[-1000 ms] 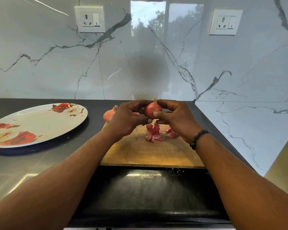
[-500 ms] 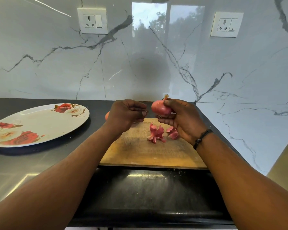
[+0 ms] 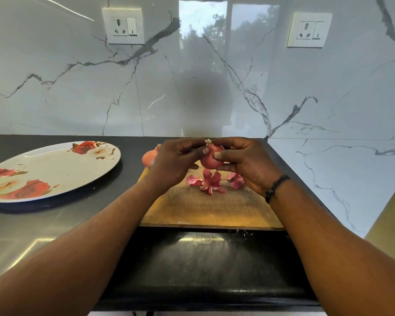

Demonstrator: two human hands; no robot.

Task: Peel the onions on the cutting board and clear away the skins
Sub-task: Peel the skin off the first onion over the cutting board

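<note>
A small, round, red-skinned onion [image 3: 211,158] is held above the far part of the scuffed rectangular wooden cutting board [image 3: 211,207], gripped by the curled fingers and thumb of the right hand [image 3: 246,164], while the left hand [image 3: 177,161] is closed against its upper left side, thumb pressed near the dry root tuft. Peeling of this onion is judged to be in hand; the next move calls for a loose skin edge to be pinched and drawn off. Torn pink-red skins [image 3: 211,183] lie on the board beneath, a second, paler orange onion [image 3: 149,157] is partly hidden behind the left hand, and an oval white rose-printed plate [image 3: 48,171] is set well apart on the dark surface [image 3: 16,226].
</note>
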